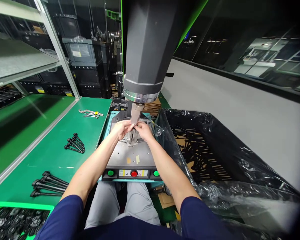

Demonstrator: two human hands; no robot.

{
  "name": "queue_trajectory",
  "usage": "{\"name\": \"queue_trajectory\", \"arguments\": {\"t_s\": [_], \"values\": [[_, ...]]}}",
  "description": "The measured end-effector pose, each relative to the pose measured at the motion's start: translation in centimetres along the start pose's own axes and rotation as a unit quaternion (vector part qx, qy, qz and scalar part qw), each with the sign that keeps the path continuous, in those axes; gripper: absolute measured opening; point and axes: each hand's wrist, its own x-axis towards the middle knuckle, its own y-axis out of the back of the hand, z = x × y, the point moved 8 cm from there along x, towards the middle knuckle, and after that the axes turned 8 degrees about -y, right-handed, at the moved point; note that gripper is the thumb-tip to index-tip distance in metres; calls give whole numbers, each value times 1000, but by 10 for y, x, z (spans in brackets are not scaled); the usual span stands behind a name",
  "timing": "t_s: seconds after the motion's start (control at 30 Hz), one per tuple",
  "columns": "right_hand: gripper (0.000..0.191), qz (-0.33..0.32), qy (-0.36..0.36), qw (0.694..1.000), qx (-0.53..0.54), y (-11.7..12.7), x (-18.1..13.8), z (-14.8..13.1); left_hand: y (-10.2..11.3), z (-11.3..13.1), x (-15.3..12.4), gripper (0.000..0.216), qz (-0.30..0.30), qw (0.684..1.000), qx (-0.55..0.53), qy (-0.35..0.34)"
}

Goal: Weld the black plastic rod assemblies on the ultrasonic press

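Both hands meet at the lower tip of a metal press head [136, 113] on a bench machine. My left hand [122, 129] comes in from the left with thumb and fingers pinched together. From the other side, my right hand [144, 130] is closed in the same way, its fingertips almost touching the left ones. What they grip is too small and too covered to make out. Just below the fingertips stands a metal fixture [133, 138], bolted on a steel base plate [122, 155]. Above hangs the machine's large dark grey housing [146, 46].
Black rods with knobbed heads [75, 143] lie bundled on the green table [90, 130], near pliers [91, 113]. A green bin [22, 205] of small black parts sits front left. Right stands a plastic-lined container [230, 146] of black rods. A red button [134, 173] faces me.
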Motion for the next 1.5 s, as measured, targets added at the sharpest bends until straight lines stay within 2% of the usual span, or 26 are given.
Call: {"name": "queue_trajectory", "arguments": {"t_s": [0.17,0.23,0.33,0.4,0.5,0.67,0.93,1.17,1.27,1.33,1.4,1.5], "values": [[30,31,-84,986,139,-2,-13,22,6,-13,-10,18,21,999,6,-39],[30,39,-141,963,225,-4,-22,37,10,-19,-14,19,29,997,29,-60],[22,77,-209,910,351,-3,-38,56,16,-25,-20,22,39,991,73,-102],[15,105,-221,879,410,1,-46,62,20,-28,-24,25,38,985,106,-129],[10,120,-214,848,470,6,-55,64,21,-33,-29,30,18,974,168,-147],[11,87,-218,824,515,6,-70,64,28,-37,-35,36,17,961,219,-170],[18,36,-224,836,499,-3,-99,72,41,-29,-44,31,57,949,231,-206],[22,88,-257,829,490,11,-132,87,41,-29,-57,33,36,945,237,-224],[24,110,-257,835,474,22,-146,93,45,-31,-62,32,39,946,234,-219],[25,130,-248,851,445,33,-157,98,51,-31,-68,28,47,947,233,-215],[25,166,-233,883,372,52,-170,105,64,-28,-79,24,63,940,247,-228],[25,250,-194,936,151,91,-201,113,102,-23,-110,25,122,902,312,-273]]}}
